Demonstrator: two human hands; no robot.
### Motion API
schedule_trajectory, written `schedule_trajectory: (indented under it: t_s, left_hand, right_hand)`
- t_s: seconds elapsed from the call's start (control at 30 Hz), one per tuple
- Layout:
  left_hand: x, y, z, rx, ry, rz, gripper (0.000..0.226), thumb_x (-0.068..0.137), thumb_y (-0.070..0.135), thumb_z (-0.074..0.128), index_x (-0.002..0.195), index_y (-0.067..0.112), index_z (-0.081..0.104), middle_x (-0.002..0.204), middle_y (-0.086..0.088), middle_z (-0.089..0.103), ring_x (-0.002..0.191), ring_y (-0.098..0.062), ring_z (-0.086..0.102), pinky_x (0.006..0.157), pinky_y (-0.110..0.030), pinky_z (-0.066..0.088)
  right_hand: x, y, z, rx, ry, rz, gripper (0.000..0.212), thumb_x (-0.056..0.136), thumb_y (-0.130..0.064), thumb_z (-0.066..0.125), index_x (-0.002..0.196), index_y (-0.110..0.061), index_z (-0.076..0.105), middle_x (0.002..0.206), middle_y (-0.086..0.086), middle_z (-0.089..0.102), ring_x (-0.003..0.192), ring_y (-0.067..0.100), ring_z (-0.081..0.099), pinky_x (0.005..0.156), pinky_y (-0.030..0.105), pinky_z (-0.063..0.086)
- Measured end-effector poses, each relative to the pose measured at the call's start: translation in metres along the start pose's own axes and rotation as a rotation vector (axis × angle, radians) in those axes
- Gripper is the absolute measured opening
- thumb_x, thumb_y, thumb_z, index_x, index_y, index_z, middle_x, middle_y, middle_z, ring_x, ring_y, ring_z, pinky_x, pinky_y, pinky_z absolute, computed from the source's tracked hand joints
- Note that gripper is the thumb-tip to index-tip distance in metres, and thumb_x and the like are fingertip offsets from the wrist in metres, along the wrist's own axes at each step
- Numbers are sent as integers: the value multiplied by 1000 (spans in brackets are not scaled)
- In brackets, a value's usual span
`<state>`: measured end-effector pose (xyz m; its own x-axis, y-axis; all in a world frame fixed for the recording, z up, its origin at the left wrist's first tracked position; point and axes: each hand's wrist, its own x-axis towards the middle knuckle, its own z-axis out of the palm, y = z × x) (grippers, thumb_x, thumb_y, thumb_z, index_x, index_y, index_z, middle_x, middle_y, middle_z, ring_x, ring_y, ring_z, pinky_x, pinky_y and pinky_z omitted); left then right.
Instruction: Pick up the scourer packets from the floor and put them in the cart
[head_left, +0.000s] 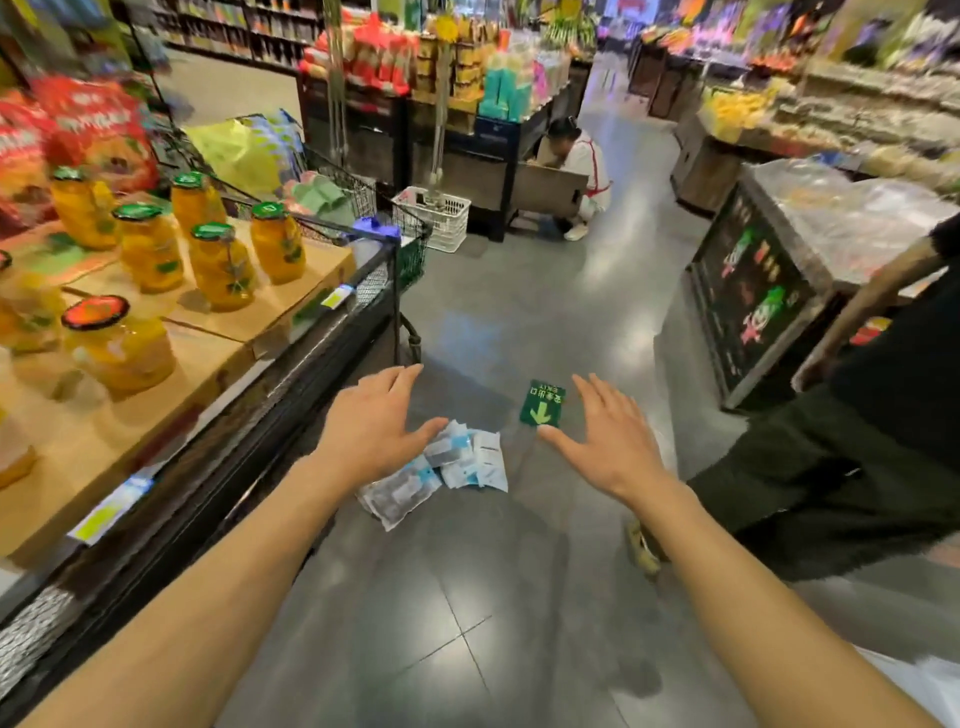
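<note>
Several scourer packets, clear plastic with blue and white labels, lie in a loose pile on the grey floor. My left hand hovers over the pile's left side, fingers spread, holding nothing. My right hand is out to the right of the pile, open too, palm down. The wire shopping cart stands farther up the aisle on the left, behind the display counter, with green and yellow goods in it.
A display counter with jars of yellow fruit runs along the left. A green exit arrow sticker lies beyond the pile. A person in dark clothes stands close on the right. Another person crouches by a shelf farther down the aisle.
</note>
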<state>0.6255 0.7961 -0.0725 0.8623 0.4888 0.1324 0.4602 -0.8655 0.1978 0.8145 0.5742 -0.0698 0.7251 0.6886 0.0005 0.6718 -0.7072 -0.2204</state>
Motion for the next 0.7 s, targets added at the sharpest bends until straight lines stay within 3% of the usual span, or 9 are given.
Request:
schedule_trajectory:
  t_s: [0.3, 0.47, 0.6, 0.7]
  left_hand:
    - [189, -5, 78, -17, -134, 0, 86, 93, 71, 47, 159, 19, 29, 159, -4, 42, 139, -29, 47, 106, -45, 47]
    - [288, -11, 110, -40, -196, -63, 103, 79, 84, 25, 159, 20, 30, 159, -4, 43, 140, -27, 47, 106, -43, 47]
    - [363, -23, 139, -60, -227, -80, 94, 84, 76, 37, 159, 19, 30, 159, -4, 43, 142, -27, 46, 108, -42, 45]
    - [422, -37, 174, -68, -239, -54, 97, 82, 78, 31, 157, 17, 33, 157, -6, 46, 142, -27, 46, 112, -41, 41]
  right_hand:
    - [184, 82, 35, 61, -9, 54, 96, 92, -76, 47, 164, -20, 17, 172, 6, 20, 159, 24, 16, 128, 48, 15]
    - [295, 119, 52, 110, -94, 66, 94, 93, -75, 47, 164, -20, 17, 172, 4, 17, 159, 24, 15, 129, 45, 13]
    - [382, 134, 77, 105, -142, 53, 100, 88, -80, 44, 164, -19, 20, 172, 6, 20, 158, 25, 18, 128, 45, 16]
    - [439, 143, 107, 109, -164, 68, 101, 87, -80, 46, 164, -19, 21, 171, 7, 21, 158, 25, 20, 128, 44, 17]
